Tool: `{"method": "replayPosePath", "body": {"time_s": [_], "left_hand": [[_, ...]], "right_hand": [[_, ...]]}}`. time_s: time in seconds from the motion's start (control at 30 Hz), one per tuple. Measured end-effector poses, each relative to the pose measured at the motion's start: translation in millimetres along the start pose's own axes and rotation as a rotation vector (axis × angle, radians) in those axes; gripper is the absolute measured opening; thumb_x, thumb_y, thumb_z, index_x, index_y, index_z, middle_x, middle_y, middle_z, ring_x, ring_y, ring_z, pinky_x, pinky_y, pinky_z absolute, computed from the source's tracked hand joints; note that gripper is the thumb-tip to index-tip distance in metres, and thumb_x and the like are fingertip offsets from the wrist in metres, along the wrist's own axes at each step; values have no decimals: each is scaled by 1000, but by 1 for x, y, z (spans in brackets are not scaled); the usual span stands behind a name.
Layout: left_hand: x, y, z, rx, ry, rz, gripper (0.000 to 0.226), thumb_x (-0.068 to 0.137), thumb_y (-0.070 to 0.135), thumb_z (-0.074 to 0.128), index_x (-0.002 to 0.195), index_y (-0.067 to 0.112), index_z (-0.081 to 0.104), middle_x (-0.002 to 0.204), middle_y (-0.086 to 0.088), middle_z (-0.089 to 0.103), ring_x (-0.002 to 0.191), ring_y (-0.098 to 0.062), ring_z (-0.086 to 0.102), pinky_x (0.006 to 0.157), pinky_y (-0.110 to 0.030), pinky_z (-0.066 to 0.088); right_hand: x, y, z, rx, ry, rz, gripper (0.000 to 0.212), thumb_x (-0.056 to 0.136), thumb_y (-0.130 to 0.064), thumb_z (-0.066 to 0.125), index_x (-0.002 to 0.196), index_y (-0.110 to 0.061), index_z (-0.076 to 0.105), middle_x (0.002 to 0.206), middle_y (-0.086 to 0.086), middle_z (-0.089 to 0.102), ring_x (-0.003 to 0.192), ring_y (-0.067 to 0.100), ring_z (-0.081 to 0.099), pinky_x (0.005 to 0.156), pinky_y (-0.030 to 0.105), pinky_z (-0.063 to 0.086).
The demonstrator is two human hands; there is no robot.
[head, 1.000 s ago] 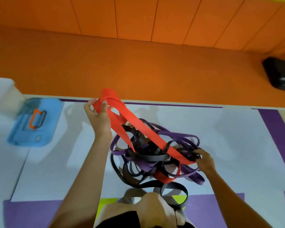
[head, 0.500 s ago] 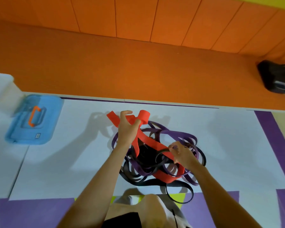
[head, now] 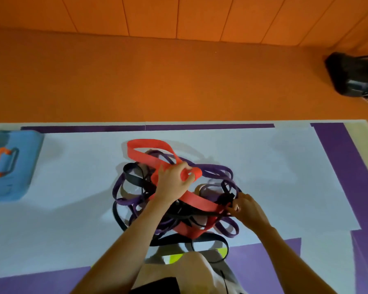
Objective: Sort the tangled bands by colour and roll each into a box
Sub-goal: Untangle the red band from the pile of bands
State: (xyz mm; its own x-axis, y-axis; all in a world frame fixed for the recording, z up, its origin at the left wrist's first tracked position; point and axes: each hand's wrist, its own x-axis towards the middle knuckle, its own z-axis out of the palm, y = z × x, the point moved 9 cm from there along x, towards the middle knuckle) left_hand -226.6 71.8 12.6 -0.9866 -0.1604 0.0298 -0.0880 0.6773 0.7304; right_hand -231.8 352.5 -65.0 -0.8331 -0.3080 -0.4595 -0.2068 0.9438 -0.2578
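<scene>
A tangle of red, purple and black bands lies on the white mat [head: 263, 166] in front of me. The wide red band [head: 146, 154] loops out at the pile's far side and runs back under it. My left hand [head: 173, 182] grips a fold of this red band above the middle of the pile. Thin purple bands [head: 216, 168] and black bands [head: 134, 179] wind around it. At the pile's right edge, my right hand [head: 245, 206] pinches a black band where it crosses the red one.
A blue box [head: 11, 166] with an orange handle sits closed at the mat's left edge. A black bag [head: 355, 75] lies on the orange floor at the far right. Purple strips border the mat. My knee is at the bottom centre.
My left hand has come down from holding the red band high and now grips it low over the pile. My right hand has shifted to the right side of the tangle.
</scene>
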Motion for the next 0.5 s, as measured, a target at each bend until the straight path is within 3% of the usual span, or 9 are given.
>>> {"method": "replayPosePath", "body": {"time_s": [0.1, 0.17, 0.23, 0.33, 0.4, 0.5], "left_hand": [[-6, 10, 53, 225, -307, 98, 44, 80, 30, 73, 124, 29, 69, 102, 3, 75, 102, -26, 70, 93, -46, 51], [-19, -2, 93, 462, -612, 107, 78, 78, 34, 72, 150, 44, 46, 123, 0, 68, 124, -27, 58, 103, -48, 40], [-32, -16, 117, 623, -819, 89, 94, 78, 36, 78, 158, 50, 29, 144, -5, 53, 139, -29, 42, 111, -56, 27], [-29, -19, 126, 737, -796, 57, 97, 79, 28, 83, 157, 52, 30, 146, -7, 49, 140, -31, 42, 113, -61, 20], [-24, -15, 123, 818, -710, 58, 99, 79, 25, 84, 158, 49, 29, 146, -4, 51, 138, -31, 48, 114, -64, 21], [-20, -6, 110, 801, -526, 157, 88, 74, 29, 86, 151, 44, 47, 128, 0, 68, 118, -28, 67, 108, -55, 42]], "right_hand": [[12, 0, -4, -9, 99, -59, 28, 90, -37, 79, 75, -14, 73, 95, 5, 64, 91, 28, 60, 74, 36, 50], [19, -3, -7, 16, 163, -94, 18, 88, -32, 80, 82, -17, 72, 104, 7, 61, 99, 31, 56, 83, 42, 51], [28, 0, -5, 61, 163, -100, 21, 83, -28, 84, 97, -19, 72, 127, 8, 57, 117, 33, 52, 96, 47, 49], [38, 6, 5, 122, 107, -106, 40, 84, -23, 81, 122, -30, 72, 165, 4, 32, 148, 34, 29, 114, 52, 39], [41, 9, 9, 217, 71, -111, 50, 85, -16, 77, 130, -35, 70, 171, 2, 21, 154, 34, 20, 116, 54, 39], [41, 21, 17, 353, -6, -56, 61, 81, -10, 73, 136, -37, 66, 173, 3, 14, 155, 38, 21, 115, 54, 42]]}}
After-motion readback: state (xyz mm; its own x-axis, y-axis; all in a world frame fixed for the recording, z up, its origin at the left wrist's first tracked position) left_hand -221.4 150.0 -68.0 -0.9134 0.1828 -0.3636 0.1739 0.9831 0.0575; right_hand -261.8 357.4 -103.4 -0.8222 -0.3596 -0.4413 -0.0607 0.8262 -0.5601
